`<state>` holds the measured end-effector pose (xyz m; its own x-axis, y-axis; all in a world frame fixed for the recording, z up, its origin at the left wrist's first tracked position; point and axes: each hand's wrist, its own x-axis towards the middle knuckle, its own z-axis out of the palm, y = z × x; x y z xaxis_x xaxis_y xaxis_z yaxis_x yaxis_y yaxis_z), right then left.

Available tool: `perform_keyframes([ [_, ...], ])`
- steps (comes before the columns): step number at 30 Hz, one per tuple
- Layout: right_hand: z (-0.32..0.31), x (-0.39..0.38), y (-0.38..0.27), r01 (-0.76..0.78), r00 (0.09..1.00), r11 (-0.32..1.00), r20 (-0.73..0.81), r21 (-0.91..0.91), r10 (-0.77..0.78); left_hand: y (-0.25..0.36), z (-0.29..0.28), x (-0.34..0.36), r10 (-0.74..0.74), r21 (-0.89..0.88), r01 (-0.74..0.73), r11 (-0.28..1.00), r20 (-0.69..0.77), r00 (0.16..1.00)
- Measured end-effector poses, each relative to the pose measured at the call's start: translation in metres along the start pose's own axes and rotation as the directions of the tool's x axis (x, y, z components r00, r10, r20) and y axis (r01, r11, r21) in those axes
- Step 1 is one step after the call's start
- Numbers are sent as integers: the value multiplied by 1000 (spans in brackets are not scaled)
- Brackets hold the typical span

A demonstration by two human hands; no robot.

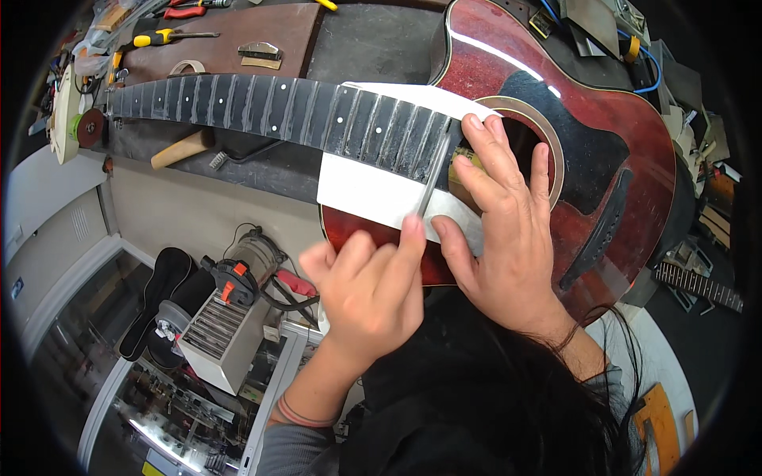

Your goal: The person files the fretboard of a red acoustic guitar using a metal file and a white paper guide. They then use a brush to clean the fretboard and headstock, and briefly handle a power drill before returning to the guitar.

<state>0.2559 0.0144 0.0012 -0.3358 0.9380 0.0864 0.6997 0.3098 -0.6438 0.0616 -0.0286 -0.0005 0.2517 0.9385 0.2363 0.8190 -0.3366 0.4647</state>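
A dark red acoustic guitar [635,151] lies across the bench, its black fingerboard [309,111] stretching left with dusty frets. My left hand [369,289] is closed, its fingertips pinching the near end of a slim metal file-like tool [433,178]. That tool lies along the fret line at the fingerboard's body end. My right hand [512,246] rests spread over the guitar top beside the sound hole [520,143], its fingertips close to the tool's far end. White paper [369,186] covers the top beneath and beside the fingerboard.
A yellow-handled screwdriver [163,37] and a small metal-topped block [259,54] lie on a brown board at the back. A wooden handle [182,149] sits below the neck. A vacuum-like machine [252,258] stands at lower left. Another fretted neck [698,287] lies at right.
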Motion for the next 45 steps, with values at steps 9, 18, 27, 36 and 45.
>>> perform_keyframes([
  [9,-1,0,-1,-28,1000,999,-6,-37,28,7,-19,-10,-85,21,82,996,162,983],
  [18,1,0,1,-25,998,999,-51,35,27,3,-11,1,-22,5,22,1000,95,995],
  [27,2,1,2,-21,999,999,-44,42,23,0,1,27,-22,-36,24,999,58,998],
  [36,4,3,3,12,997,999,-81,-34,-15,2,4,60,-15,-50,16,999,16,1000],
  [45,4,2,3,13,998,999,-67,-42,-16,-2,5,43,12,-2,-12,1000,22,1000],
])
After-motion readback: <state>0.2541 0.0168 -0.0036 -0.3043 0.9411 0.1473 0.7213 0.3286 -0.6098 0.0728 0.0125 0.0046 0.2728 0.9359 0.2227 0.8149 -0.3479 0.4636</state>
